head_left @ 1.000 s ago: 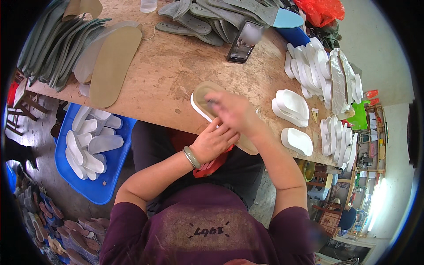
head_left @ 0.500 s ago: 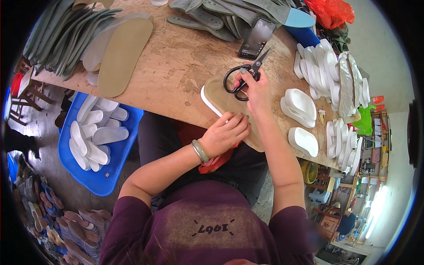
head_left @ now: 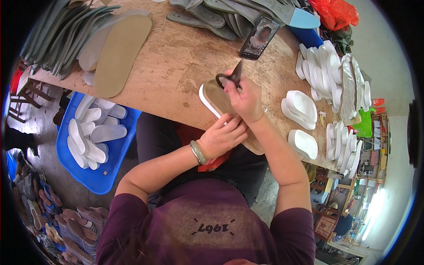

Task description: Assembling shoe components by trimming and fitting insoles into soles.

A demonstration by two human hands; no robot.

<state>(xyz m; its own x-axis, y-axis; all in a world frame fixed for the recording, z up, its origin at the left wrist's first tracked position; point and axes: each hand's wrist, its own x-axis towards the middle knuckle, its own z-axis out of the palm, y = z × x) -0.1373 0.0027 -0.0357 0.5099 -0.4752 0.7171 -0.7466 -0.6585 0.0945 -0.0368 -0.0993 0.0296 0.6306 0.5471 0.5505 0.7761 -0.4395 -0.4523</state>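
The worn wooden table [head_left: 176, 81] bears grey soles [head_left: 62, 40] at upper left and top, a phone [head_left: 259, 39] at upper centre, white soles [head_left: 324, 66] at right, a white-edged tan sole [head_left: 215, 96] mid-frame.

Single head view: left fisheye of a worn pair looks down from close above, the wearer's purple shirt [head_left: 198, 221] near and the wooden table [head_left: 172, 79] far.

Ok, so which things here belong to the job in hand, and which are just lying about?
In hand:
- black scissors, in the right hand
- tan-topped white sole, touched by the left hand
- perhaps the white soles on the right, similar in look

Probably just lying about:
- phone
- red plastic bag
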